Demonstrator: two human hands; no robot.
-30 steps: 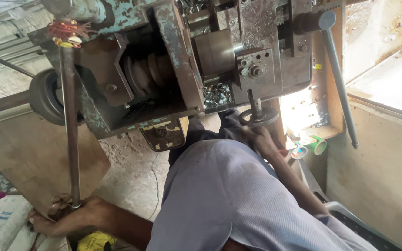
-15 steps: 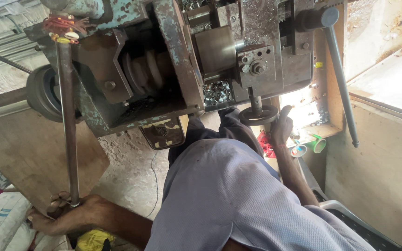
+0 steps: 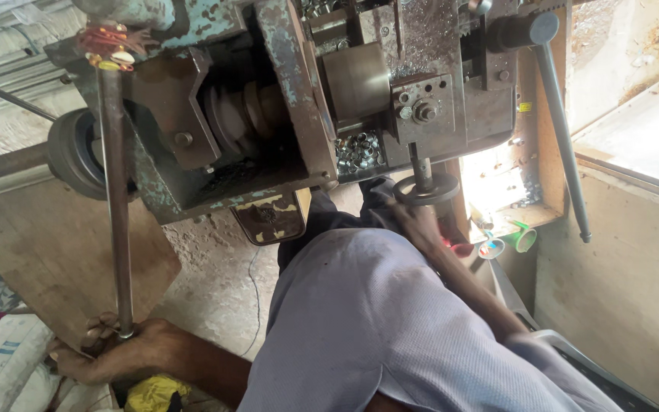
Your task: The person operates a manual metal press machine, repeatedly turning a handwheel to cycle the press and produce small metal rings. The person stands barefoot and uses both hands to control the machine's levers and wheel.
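L hand fist-tight round long rod's bottom end; R hand grips small handwheel (under the machine).

Pale grey-lilac shirt with a fine woven texture, dark trousers, bare forearms

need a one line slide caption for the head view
Left hand grips the base of a long steel lever while the right hand rests at a small handwheel under a worn machine.
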